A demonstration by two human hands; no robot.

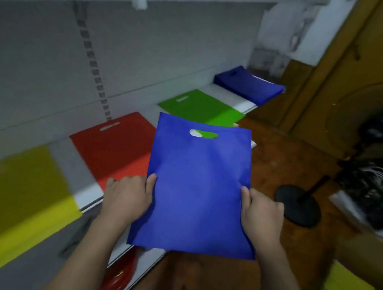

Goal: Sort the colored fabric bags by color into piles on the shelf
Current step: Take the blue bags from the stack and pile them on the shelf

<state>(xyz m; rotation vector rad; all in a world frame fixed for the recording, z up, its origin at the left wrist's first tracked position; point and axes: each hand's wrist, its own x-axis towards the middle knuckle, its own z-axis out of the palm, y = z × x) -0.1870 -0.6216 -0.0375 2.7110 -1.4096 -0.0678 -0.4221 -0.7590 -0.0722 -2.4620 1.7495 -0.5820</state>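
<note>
The left hand (126, 197) and right hand (261, 214) each pinch a side edge of one blue bag (196, 186), thumbs on top, holding it flat in the air near the front of the shelf (225, 95). The bag is smooth, rectangular, with a cut-out handle slot at its far end. The step in hand appears to be placement: the next move calls for carrying it far right to the blue pile (249, 85), beyond the yellow pile (21, 192), red pile (115, 144) and green pile (202, 107).

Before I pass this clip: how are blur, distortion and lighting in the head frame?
Head view: dim and uneven, the shelf brighter along its front edge; wide-angle bending curves the shelf lines; the yellow pile at left smears, while the blue bag held by the left hand and right hand stays fairly sharp.
</note>
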